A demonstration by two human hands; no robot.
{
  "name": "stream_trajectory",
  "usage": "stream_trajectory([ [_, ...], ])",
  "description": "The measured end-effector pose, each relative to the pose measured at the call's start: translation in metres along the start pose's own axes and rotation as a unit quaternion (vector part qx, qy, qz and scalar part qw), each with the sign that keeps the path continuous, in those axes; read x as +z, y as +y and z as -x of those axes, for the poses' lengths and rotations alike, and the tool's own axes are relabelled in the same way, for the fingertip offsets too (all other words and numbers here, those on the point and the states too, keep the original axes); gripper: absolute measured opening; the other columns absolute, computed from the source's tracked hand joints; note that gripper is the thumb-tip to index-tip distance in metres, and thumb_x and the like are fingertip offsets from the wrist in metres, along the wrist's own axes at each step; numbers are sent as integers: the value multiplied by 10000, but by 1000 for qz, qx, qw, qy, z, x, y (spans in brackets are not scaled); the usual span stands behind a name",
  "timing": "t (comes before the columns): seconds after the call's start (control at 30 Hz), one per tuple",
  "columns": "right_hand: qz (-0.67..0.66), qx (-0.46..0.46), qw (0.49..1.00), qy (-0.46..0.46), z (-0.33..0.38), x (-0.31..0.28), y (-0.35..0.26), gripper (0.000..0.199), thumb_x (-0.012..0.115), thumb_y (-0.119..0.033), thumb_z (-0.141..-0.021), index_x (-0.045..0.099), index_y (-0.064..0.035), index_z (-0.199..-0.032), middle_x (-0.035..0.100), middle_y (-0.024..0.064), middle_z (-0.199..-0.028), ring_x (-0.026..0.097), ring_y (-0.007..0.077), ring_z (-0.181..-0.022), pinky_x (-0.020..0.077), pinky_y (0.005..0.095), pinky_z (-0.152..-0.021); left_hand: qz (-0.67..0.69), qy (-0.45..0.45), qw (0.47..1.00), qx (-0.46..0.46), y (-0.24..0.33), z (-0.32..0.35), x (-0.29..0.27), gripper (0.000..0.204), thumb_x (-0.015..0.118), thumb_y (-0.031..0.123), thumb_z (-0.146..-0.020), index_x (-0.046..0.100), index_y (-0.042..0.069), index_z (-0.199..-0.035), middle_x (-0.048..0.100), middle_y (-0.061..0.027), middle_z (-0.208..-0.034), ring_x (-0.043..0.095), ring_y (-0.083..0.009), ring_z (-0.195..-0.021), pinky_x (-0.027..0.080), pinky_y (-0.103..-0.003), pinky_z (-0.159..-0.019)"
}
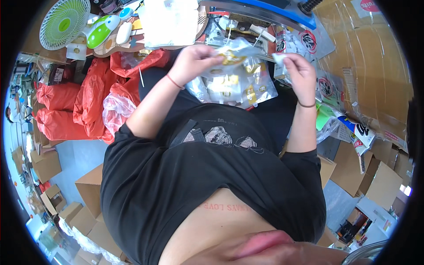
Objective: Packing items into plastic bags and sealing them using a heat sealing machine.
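My left hand is closed in a pinch on the edge of a clear plastic bag with yellow print, held up over my lap. More clear plastic bags with yellow and white patches lie beneath it on my lap. To the right, my right hand is raised, thumb and fingers pinching a small whitish piece. That piece is too small and blurred to name. A gap separates it from the bag in my left hand.
Red plastic bags are piled on the left. Ahead, a desk carries a green-and-white fan, a computer mouse and white sheets. A blue bar crosses the far edge. A large cardboard box stands close on the right.
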State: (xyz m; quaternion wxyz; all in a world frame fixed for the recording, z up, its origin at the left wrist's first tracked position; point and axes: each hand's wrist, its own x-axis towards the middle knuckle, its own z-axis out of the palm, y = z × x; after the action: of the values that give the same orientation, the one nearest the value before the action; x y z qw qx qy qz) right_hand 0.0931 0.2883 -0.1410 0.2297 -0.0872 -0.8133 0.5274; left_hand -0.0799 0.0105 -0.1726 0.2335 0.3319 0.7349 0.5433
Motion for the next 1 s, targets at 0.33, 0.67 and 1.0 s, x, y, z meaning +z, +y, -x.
stream_trajectory([
  [0.33, 10, -23, 999, -47, -22, 11, -17, 161, 620, -148, -974, 663, 2, -1012, 656, -6, -945, 567, 59, -864, 456, 223, -778, 332, -181, 921, -98, 18, 4, 64, 216, 703, 195, -919, 698, 18, -1042, 713, -19, -903, 621, -46, -770, 505, -209, -697],
  [0.67, 381, -93, 916, -84, -23, -34, 43, 261, 619, -37, -871, 573, -10, -1126, 619, 136, -958, 611, 289, -873, 495, 332, -796, 405, -150, 885, -172, 1, -20, 54, 212, 727, 97, -870, 693, 10, -1060, 717, -41, -965, 672, -89, -836, 554, -235, -737],
  [1.0, 394, -38, 917, -45, -10, -39, 67, 270, 619, -17, -858, 581, -33, -1125, 612, 152, -973, 612, 297, -885, 492, 358, -792, 208, 133, 965, -85, -31, -51, 19, 582, 738, 190, -868, 461, 7, -1346, 622, -178, -1222, 685, -252, -961, 563, -326, -798],
])
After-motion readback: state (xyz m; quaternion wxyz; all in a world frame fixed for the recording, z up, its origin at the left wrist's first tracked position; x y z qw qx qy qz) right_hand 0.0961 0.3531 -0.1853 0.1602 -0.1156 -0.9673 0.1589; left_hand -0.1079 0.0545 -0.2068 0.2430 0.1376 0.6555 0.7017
